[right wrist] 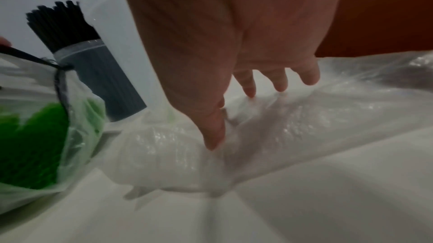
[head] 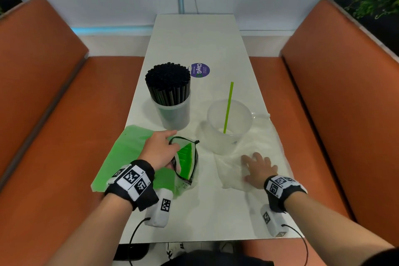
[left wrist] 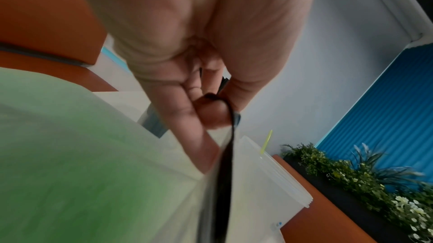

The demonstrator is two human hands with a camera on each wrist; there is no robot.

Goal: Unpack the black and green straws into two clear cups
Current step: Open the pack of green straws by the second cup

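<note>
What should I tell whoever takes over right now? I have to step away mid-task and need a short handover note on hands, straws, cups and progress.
Left hand: pinches the black-edged mouth of the green straw bag, holding it open.
Right hand: open, fingers resting on the empty clear bag lying on the table.
Done: black straws stand packed in the left clear cup. One green straw leans in the right clear cup.
Left: move the remaining green straws from the bag into the right cup.

Purple round sticker point(head: 200, 70) on the table point(head: 194, 34) — "ClayG".
</note>
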